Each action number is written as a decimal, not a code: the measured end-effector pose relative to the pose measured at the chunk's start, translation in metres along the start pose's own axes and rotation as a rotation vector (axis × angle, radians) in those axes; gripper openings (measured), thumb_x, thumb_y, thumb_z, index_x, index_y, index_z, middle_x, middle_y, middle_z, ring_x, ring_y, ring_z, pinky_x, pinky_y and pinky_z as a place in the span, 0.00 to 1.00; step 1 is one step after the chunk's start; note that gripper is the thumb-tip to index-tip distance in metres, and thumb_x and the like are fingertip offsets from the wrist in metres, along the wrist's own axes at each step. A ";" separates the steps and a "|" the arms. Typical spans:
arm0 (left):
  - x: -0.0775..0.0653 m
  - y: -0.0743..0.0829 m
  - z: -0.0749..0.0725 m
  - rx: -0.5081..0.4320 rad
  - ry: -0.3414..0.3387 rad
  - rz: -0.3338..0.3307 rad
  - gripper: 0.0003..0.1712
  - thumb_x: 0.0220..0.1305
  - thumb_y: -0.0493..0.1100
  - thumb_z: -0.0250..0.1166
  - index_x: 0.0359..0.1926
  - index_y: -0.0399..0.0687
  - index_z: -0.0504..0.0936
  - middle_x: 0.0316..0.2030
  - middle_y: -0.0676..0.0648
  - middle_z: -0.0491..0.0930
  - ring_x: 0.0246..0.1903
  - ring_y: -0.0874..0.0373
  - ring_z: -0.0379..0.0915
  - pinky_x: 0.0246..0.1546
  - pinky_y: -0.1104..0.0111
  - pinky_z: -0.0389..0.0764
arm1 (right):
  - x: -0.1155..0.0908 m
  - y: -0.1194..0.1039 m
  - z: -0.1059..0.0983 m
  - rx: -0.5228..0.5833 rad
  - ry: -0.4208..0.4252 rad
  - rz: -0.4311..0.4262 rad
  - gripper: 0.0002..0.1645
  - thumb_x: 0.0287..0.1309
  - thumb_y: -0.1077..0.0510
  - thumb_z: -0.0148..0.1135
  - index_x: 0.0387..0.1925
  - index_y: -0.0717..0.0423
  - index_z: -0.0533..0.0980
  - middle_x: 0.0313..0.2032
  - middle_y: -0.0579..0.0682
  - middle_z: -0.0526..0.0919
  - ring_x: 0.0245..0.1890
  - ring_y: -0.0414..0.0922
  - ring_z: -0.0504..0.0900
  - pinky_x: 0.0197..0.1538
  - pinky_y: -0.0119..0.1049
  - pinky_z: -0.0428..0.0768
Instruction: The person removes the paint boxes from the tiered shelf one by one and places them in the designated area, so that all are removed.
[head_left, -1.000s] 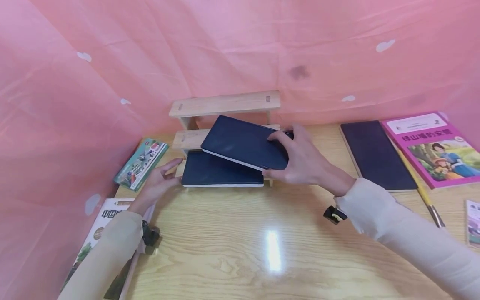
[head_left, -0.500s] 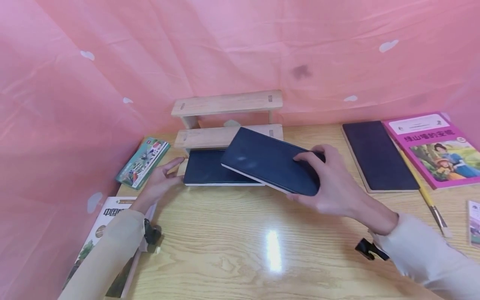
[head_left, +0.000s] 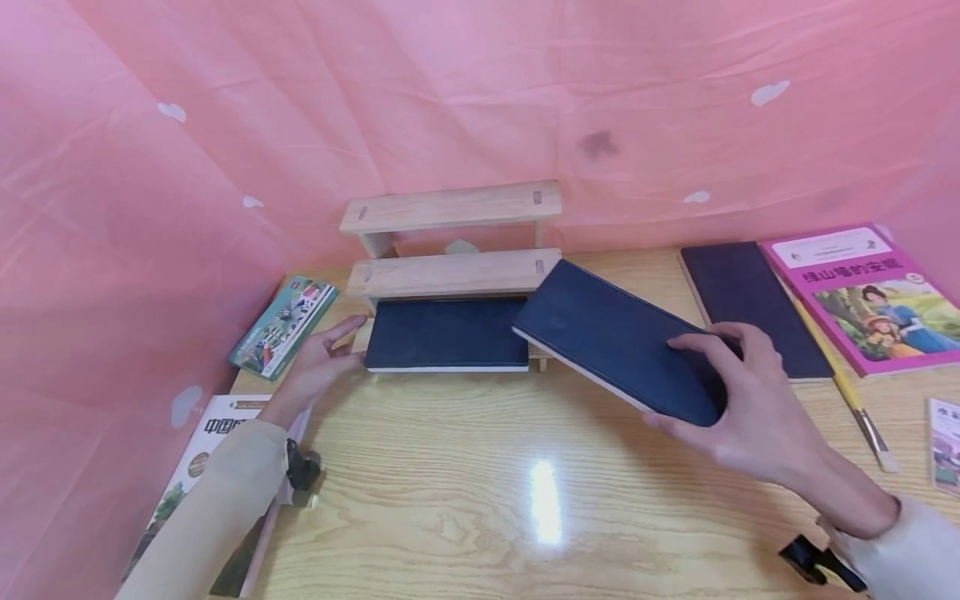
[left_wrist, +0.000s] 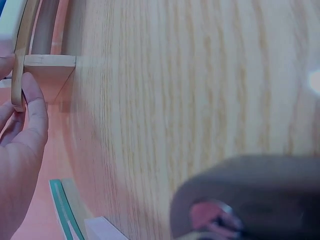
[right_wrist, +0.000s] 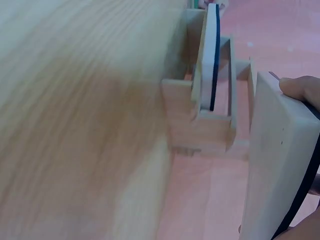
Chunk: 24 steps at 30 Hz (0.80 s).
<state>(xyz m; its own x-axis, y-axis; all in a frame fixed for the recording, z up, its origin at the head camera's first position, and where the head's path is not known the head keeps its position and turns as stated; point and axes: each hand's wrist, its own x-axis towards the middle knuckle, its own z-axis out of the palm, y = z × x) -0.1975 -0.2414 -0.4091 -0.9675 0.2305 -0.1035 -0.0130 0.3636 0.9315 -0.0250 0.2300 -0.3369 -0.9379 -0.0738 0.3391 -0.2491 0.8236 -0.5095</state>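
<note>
My right hand (head_left: 757, 408) grips the right end of a dark navy notebook (head_left: 615, 342), thumb at its near edge and fingers over the cover. The notebook hangs tilted above the table, its far left corner beside the rack. The right wrist view shows its thick white page block (right_wrist: 280, 150). A second navy notebook (head_left: 450, 335) lies flat on the lowest step of a stepped wooden rack (head_left: 453, 273). At that step's left end, my left hand (head_left: 318, 365) pinches the board; the left wrist view shows fingertips on both sides of the board end (left_wrist: 19, 85).
At left lie a teal box (head_left: 283, 327) and a white book (head_left: 213, 442), partly under the left arm. To the right are another navy notebook (head_left: 742, 292), a yellow-handled paintbrush (head_left: 846, 387), a magenta picture book (head_left: 847, 258) and a small booklet (head_left: 947, 450). Pink cloth (head_left: 465, 92) hangs behind.
My right hand has drawn its notebook rightward and toward me, away from over the rack, uncovering the notebook on the lowest step. The left hand stays at the step's end.
</note>
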 end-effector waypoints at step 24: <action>-0.009 0.017 0.002 -0.039 -0.024 0.016 0.36 0.52 0.28 0.61 0.63 0.38 0.63 0.65 0.41 0.56 0.66 0.54 0.44 0.63 0.55 0.57 | 0.014 0.046 0.007 -0.060 0.059 0.350 0.47 0.36 0.37 0.69 0.53 0.61 0.65 0.50 0.72 0.56 0.51 0.66 0.52 0.41 0.61 0.56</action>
<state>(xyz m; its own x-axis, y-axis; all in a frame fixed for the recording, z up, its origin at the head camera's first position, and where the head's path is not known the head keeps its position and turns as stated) -0.1881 -0.2352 -0.3934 -0.9613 0.2579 -0.0967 -0.0080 0.3246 0.9458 -0.0511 0.2629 -0.3607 -0.9480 0.2495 0.1978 0.1010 0.8249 -0.5561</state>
